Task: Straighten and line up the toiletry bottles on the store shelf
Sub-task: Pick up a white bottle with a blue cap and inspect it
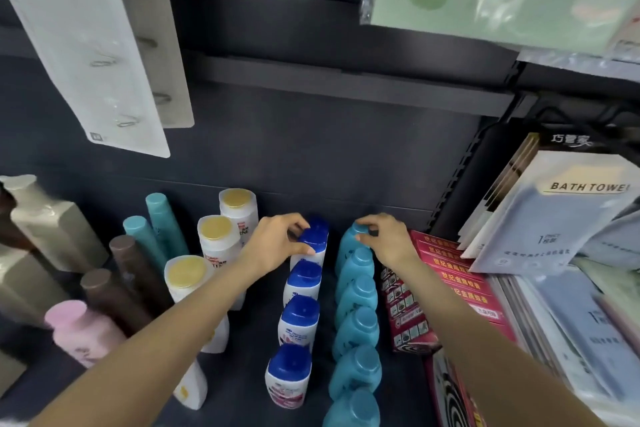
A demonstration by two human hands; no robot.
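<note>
Both hands at back of shelf: left hand grips rear blue-capped bottle, right hand pinches rear teal bottle, prob. squaring rows w/ those in front

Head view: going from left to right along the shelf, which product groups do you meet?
Pink bottle → brown bottles → yellow-capped white bottles → blue-capped white bottles → teal bottles → red boxes.

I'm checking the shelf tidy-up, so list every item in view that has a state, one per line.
Left hand: grips the rearmost blue-capped bottle.
Right hand: grips the rearmost teal bottle.
Blue-capped bottles: upright, in a row.
Teal bottles: upright, in a tight row.
Yellow-capped bottles: upright, caps closed.
Brown bottles: upright.
</note>
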